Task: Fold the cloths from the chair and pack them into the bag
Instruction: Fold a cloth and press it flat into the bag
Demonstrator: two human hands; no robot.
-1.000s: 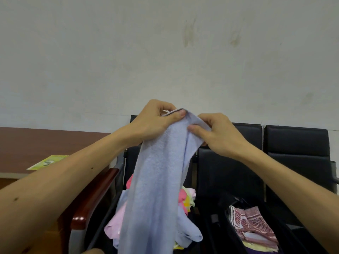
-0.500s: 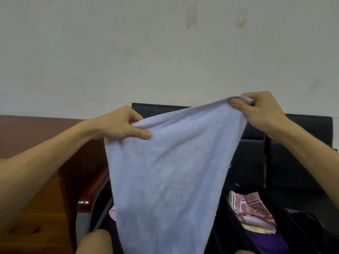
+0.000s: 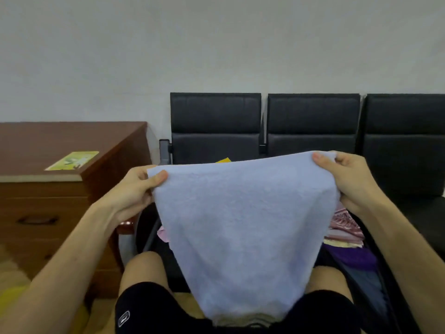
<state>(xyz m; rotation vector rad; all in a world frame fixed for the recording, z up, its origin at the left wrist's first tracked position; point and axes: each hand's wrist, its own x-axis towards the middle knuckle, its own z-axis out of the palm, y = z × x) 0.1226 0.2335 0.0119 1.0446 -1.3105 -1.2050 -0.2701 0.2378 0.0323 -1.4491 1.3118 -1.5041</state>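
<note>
I see a plain, pale lavender cloth [image 3: 243,225] near centre. The chairs [image 3: 215,121] far behind it are black. On the left, the desk [image 3: 60,138] is reddish-brown and its leaflet [image 3: 73,160] yellow-green. On the right lie a pink-and-white patterned cloth [image 3: 344,222] and a purple cloth [image 3: 349,259].

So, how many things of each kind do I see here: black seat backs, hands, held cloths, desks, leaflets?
Black seat backs: 3
Hands: 2, left hand and right hand
Held light blue cloth: 1
Wooden desk: 1
Leaflet: 1
Total: 8
</note>
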